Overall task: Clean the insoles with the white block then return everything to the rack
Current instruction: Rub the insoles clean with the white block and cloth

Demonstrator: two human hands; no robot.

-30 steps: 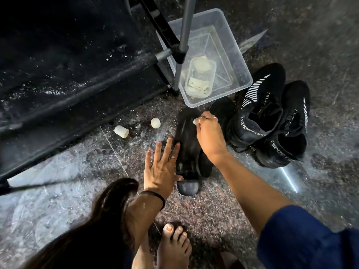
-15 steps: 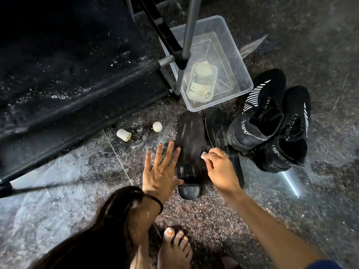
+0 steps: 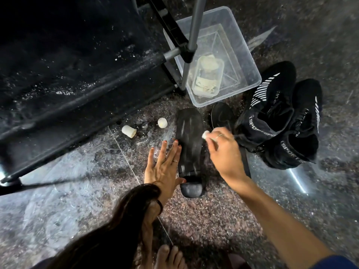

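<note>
Scrubbing is under way on the near insole, which lies flat on the stone floor with its heel toward the person. The right hand pinches the white block in its fingertips; half a second ago the block sat lower, near mid-length of the insole at its right edge, and a second ago it was up at the toe end. It now sits partway back up, so the judgement is that strokes run back and forth along the length and cleaning of this insole is not finished. The left hand has kept its place, fingers straight and spread, pressing the insole's left edge to hold it steady.

The second insole lies just right of the first, mostly covered by the right hand and forearm; its condition cannot be judged. The shoes stand at right, beside the clear tub. The rack at far left is dark and cut off, so its shelves cannot be made out.
</note>
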